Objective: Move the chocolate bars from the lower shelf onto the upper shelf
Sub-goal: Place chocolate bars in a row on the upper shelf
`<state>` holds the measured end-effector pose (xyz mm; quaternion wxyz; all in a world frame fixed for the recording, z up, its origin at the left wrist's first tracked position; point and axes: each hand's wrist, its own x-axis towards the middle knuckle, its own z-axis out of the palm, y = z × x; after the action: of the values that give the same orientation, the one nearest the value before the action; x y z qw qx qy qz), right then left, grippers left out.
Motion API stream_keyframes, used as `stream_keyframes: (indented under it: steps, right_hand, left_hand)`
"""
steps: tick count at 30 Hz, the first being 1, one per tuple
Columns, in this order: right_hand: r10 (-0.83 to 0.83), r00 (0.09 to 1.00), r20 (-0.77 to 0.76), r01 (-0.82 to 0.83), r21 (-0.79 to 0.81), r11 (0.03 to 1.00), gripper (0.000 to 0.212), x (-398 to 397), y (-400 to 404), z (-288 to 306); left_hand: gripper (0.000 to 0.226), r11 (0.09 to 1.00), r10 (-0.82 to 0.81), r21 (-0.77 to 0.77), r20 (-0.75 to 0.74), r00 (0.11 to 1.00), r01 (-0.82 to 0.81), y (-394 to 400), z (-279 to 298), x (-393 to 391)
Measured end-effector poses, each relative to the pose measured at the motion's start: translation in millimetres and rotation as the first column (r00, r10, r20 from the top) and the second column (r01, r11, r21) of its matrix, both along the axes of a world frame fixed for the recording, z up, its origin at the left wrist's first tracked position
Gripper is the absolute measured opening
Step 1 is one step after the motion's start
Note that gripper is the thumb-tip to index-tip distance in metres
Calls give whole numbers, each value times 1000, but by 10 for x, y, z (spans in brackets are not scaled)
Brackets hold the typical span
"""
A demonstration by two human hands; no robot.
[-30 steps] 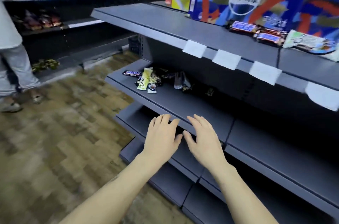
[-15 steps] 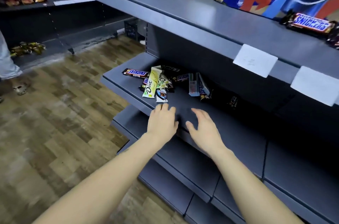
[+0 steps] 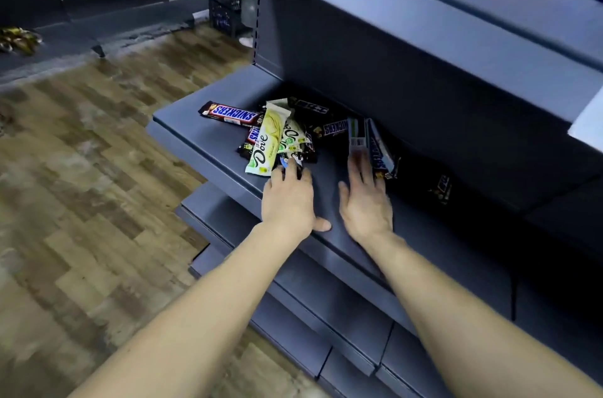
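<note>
Left hand (image 3: 287, 198): fingertips lie over the near end of the chocolate bar pile (image 3: 284, 136); contact or grip cannot be determined. Right hand (image 3: 365, 198): fingertips are motion-blurred beside the upright bars (image 3: 375, 146). Lower bars in the pile are partly covered. A dark bar (image 3: 442, 188) farther right sits in shadow, label unreadable. The upper shelf (image 3: 456, 15) is cut off by the frame edge.

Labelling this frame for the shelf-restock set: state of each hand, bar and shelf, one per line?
left hand: open, fingers reaching the near edge of the pile, holding nothing
right hand: open, fingers touching the upright bars
Dove bar: flat on top of the pile
Snickers bar: flat, left of pile
upright bars: standing on edge
lower shelf: still stocked
upper shelf: visible part bare
</note>
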<state>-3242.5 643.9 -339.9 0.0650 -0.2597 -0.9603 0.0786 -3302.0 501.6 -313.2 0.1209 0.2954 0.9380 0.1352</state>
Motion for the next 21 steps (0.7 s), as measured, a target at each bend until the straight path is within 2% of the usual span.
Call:
stream_keyframes:
  steps: [3,5,8,11,14,16,18,21]
  right_hand:
    - [-26,999,-42,28,25,999,50,-34,-9,-63]
    - [-37,976,-214,34,-19,999,42,57,-62,-111]
    - [-128,889,-439,77,-132,988,31,281,-102,-156]
    - [-273,800,-535,110,-316,942,27,509,-111,-138]
    - [-453,699,-554,124,-530,839,24,768,-167,-32]
    - [-529,650,-545,140,-598,789,19,960,-148,11]
    - [-522,678,-517,122,-622,774,14,1124,-87,39]
    - [-501,749,-433,138,-638,758,13,1297,-20,79]
  left_hand:
    - [98,999,-8,50,-40,999,10,-16,-40,22]
    - [87,995,-9,94,-63,998,14,-16,-52,79]
    - [64,991,-24,127,-132,991,40,-40,-69,267]
    - [49,990,-31,121,-318,947,73,-79,-123,482]
    - [53,970,-57,211,-300,952,124,-49,-193,660]
    - [61,962,-73,232,-291,954,144,-33,-177,762]
    - [63,961,-99,219,-294,951,168,-12,-145,813]
    - [51,949,-161,229,-237,958,216,4,-100,806]
